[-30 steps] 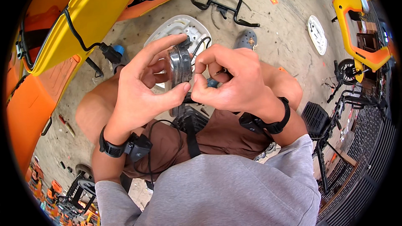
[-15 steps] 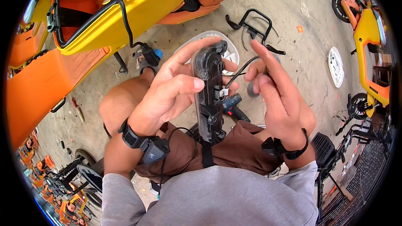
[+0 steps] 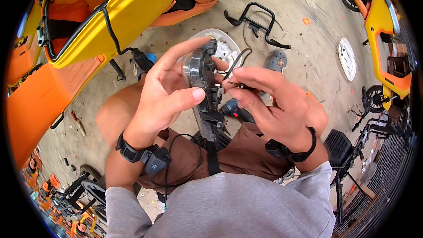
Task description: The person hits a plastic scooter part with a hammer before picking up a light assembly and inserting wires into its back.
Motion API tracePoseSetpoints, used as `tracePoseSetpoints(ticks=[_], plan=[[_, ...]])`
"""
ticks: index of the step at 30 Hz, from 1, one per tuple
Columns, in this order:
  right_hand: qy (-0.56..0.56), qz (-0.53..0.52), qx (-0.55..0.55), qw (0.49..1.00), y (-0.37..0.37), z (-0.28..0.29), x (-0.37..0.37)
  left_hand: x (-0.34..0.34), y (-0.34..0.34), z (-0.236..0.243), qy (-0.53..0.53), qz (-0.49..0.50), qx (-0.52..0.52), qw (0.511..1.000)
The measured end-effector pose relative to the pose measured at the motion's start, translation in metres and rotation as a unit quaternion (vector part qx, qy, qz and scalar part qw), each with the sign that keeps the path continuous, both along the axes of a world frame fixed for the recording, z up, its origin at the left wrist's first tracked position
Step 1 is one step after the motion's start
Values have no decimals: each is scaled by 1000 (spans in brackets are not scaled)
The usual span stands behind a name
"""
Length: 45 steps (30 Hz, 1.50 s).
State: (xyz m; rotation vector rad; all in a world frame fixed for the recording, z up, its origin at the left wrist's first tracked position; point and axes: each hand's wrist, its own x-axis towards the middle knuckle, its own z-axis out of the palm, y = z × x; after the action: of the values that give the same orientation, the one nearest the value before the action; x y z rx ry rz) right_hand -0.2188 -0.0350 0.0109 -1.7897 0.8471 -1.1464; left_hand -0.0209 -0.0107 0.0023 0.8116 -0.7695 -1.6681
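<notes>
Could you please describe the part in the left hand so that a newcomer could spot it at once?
Start at the brown shorts and look up the picture to the left hand. It grips a long black housing. Unlike the drill below and the black tubular frame on the floor, it has a clear, glossy cover along its left side.

Vehicle workshop, two-wheeler (image 3: 381,17) is standing far right, loose tubular bracket (image 3: 255,25) is lying far, drill (image 3: 238,109) is lying near

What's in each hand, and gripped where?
Left hand: black lamp with a clear cover, gripped around its upper part. Right hand: small dark piece, pinched; which part, can't tell.
</notes>
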Motion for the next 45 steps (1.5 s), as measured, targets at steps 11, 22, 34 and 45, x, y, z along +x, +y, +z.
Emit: tracePoseSetpoints(ticks=[11,22,34,45], plan=[[56,56,-159,984,-12,-1,-4,1,2,-4,-87,19,-28,996],[42,31,-156,986,-15,-10,-3,-5,1,-2,-103,21,-5,994],[59,21,-132,989,-11,-4,-2,-4,2,-1,-97,22,0,995],[77,12,-129,989,-10,-8,-2,-1,2,-10,-78,14,-24,997]])
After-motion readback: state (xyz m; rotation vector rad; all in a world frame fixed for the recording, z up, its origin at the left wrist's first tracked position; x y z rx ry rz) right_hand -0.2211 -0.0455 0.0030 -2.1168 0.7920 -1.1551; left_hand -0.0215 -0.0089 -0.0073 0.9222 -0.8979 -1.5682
